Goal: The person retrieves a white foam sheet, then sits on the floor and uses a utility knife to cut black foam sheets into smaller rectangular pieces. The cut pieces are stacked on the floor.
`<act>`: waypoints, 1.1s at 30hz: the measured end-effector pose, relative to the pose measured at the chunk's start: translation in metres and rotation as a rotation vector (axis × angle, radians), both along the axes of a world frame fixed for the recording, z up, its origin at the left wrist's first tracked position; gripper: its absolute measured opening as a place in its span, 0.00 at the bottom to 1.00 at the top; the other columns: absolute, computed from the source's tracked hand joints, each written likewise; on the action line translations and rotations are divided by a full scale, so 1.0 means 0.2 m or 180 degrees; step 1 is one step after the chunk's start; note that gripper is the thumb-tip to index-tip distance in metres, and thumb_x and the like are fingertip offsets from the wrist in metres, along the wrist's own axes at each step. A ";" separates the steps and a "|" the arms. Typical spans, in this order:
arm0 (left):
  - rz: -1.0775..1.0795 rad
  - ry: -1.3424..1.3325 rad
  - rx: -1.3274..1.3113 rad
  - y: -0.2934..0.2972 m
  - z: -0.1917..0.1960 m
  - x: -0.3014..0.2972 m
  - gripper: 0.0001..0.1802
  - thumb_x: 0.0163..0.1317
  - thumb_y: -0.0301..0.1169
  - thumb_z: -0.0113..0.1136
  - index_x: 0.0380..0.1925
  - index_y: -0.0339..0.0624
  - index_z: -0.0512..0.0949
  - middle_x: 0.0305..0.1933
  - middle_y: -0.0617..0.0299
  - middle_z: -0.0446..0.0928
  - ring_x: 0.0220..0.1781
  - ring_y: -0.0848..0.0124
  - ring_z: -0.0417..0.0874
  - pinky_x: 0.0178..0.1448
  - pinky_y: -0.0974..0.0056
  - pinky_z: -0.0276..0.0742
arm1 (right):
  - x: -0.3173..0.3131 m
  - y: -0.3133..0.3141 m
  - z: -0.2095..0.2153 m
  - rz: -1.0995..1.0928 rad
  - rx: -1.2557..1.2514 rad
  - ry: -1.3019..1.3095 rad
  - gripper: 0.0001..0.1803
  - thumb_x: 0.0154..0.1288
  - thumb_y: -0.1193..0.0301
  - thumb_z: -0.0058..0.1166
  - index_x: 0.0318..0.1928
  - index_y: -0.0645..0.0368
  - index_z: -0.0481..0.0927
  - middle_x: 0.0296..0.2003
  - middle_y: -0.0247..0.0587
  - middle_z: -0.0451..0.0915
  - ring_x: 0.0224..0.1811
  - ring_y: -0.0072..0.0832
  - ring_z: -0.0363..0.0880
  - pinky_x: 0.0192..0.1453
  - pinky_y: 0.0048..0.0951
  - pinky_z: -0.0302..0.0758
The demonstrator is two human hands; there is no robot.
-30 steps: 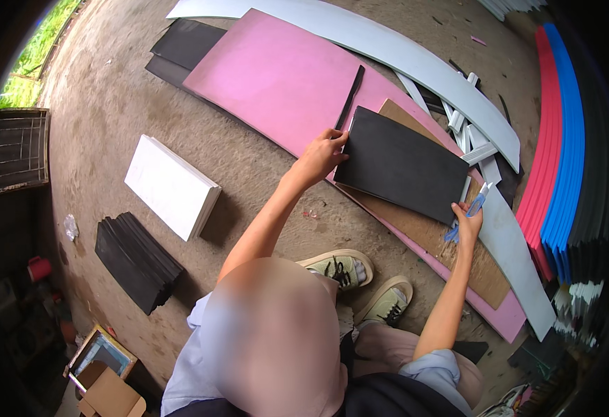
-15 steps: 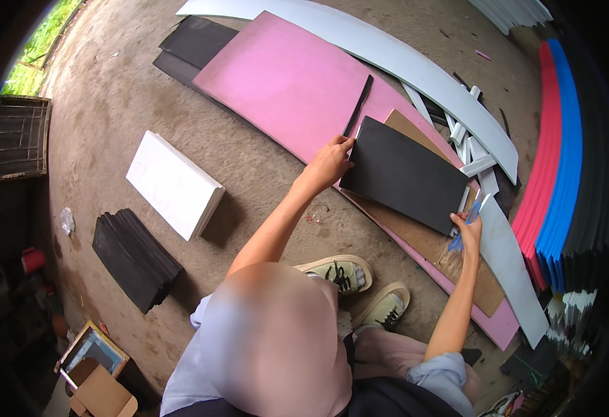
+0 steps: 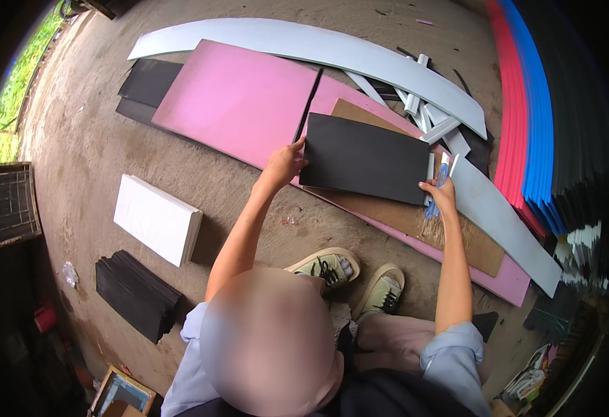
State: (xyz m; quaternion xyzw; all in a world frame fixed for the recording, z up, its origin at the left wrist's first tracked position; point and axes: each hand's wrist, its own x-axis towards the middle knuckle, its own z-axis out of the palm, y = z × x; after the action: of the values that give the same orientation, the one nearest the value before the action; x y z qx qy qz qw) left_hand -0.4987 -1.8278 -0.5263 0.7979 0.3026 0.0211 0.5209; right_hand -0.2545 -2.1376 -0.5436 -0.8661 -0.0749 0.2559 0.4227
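Observation:
A rectangular black foam sheet is between my two hands, over a brown board and a pink foam sheet. My left hand is closed on its left edge, thumb and fingers pinching. At the sheet's lower right corner, my right hand grips the edge and also holds a blue utility knife, pointing up and away. A narrow black strip lies across the pink sheet, just beyond my left hand.
Long pale sheets lie behind, with white offcuts in a heap. Stacks of red and blue sheets stand on the right. A white stack and a black stack sit on the floor to the left.
The view has turned, shifting the scene within the picture. The black sheet now appears more level, with both hands still on it and the knife still in my right hand.

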 end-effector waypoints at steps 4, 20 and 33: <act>0.0216 0.0056 -0.0212 0.01 0.01 -0.01 0.33 0.51 0.21 0.58 0.60 0.49 0.64 0.32 0.53 0.79 0.32 0.69 0.82 0.35 0.65 0.80 | -0.02 0.04 0.03 0.0069 0.0049 0.0052 0.23 0.41 0.77 0.66 0.36 0.62 0.65 0.28 0.38 0.76 0.30 0.23 0.76 0.36 0.24 0.75; -0.1805 -0.1023 0.2777 -0.69 0.03 0.65 0.38 0.60 0.52 0.46 0.63 0.38 0.55 0.68 0.56 0.52 0.72 0.64 0.46 0.71 0.47 0.36 | -0.05 0.05 0.01 0.0061 -0.0041 -0.0351 0.24 0.38 0.72 0.70 0.34 0.63 0.68 0.27 0.40 0.77 0.29 0.27 0.78 0.35 0.28 0.75; -0.1770 -0.0415 0.2780 -0.74 -0.02 0.69 0.37 0.59 0.51 0.45 0.65 0.47 0.52 0.70 0.58 0.49 0.72 0.64 0.45 0.71 0.46 0.35 | -0.09 0.18 0.19 0.0741 -0.1570 -0.1034 0.16 0.67 0.63 0.35 0.42 0.63 0.70 0.24 0.58 0.77 0.30 0.52 0.78 0.34 0.49 0.74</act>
State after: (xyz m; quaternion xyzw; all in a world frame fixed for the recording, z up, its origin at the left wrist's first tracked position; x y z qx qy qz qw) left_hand -0.3602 -1.9757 -0.5295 0.9881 0.0092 0.0559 0.1432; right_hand -0.2732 -2.1006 -0.5046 -0.9577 -0.1757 0.1714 0.1503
